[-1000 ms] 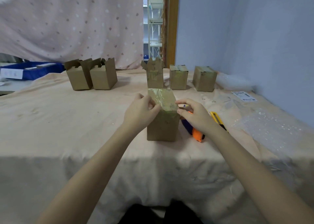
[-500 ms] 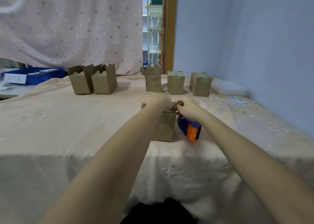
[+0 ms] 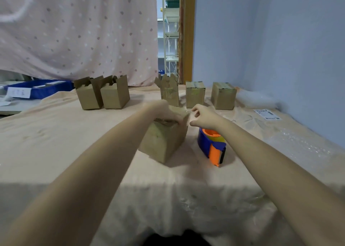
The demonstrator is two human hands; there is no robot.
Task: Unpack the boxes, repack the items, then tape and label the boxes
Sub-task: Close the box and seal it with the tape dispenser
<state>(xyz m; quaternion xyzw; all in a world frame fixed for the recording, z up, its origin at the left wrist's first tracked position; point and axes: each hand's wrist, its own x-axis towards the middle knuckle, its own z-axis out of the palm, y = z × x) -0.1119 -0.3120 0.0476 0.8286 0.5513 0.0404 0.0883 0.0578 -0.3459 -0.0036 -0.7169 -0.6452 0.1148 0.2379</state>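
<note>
Change since half a second ago: the small brown cardboard box (image 3: pixel 164 139) under the hands now sits turned corner-on and tipped, where before it stood square and upright. The left hand (image 3: pixel 164 109) has stayed on its top; the right hand (image 3: pixel 202 115) has drawn slightly away from the box's upper right edge.

Left hand: blurred, lies over the box top with fingers curled down over the far edge, holding it. Right hand: fingers curled, thumb and forefinger close together beside the box corner; whether they pinch anything I cannot tell. Box top is mostly hidden by the left hand; contents not visible.

Just right of the box, under the right wrist, a blue and orange tape dispenser (image 3: pixel 212 146) rests on the peach cloth-covered tabletop (image 3: pixel 56 137). Clear bubble wrap (image 3: pixel 302 145) lies towards the right edge, and a white printed label sheet (image 3: pixel 267 114) lies further back.

Far row: two brown cardboard boxes with flaps open (image 3: pixel 102 94), touching, left; their insides not visible. One worn brown box with raised flaps (image 3: pixel 169 91) centre; two closed brown boxes (image 3: pixel 209 94) to its right, apart.

Beyond the tabletop at left, a blue plastic bin (image 3: pixel 41 89) with a white paper on its front.
</note>
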